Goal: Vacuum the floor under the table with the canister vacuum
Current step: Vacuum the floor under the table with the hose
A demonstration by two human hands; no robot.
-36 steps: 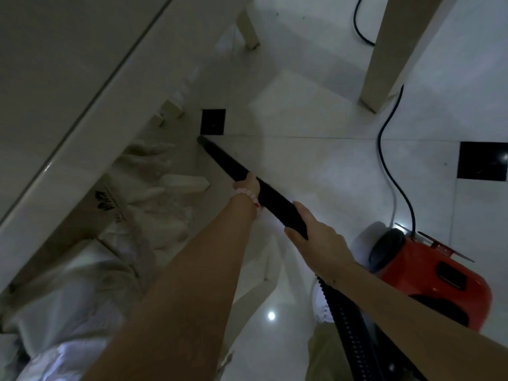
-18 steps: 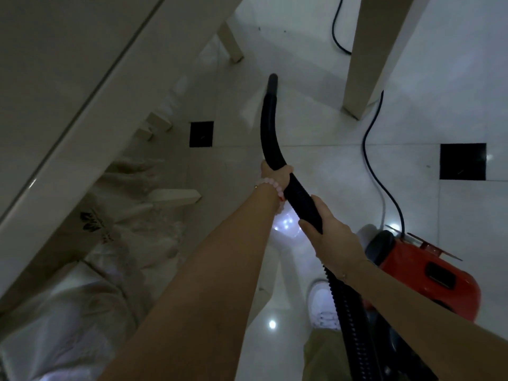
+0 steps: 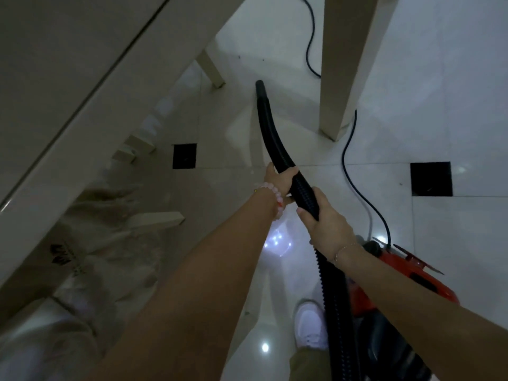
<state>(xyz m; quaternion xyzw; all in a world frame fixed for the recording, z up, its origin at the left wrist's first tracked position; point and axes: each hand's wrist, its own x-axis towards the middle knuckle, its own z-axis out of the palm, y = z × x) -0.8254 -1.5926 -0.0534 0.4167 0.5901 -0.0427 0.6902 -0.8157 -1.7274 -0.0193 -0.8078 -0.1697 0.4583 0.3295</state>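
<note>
A black vacuum wand (image 3: 270,133) reaches forward over the pale tiled floor, its nozzle tip (image 3: 259,85) between two table legs. My left hand (image 3: 280,180) grips the wand near its middle; a pink bead bracelet sits on that wrist. Just behind it, my right hand (image 3: 325,221) is closed on the ribbed black hose (image 3: 334,292). The red canister vacuum (image 3: 406,281) stands on the floor at the lower right, partly hidden by my right arm. The beige table top (image 3: 68,105) fills the upper left.
A thick table leg (image 3: 343,78) stands right of the nozzle, a thinner leg (image 3: 211,70) to its left. A black power cord (image 3: 354,171) snakes past the thick leg. Pale bags (image 3: 96,257) lie under the table at left. My white shoe (image 3: 310,325) is below.
The wand swung from pointing left under the table edge to pointing straight ahead between the legs. Since half a second ago it has barely moved. Both hands kept their grip.
</note>
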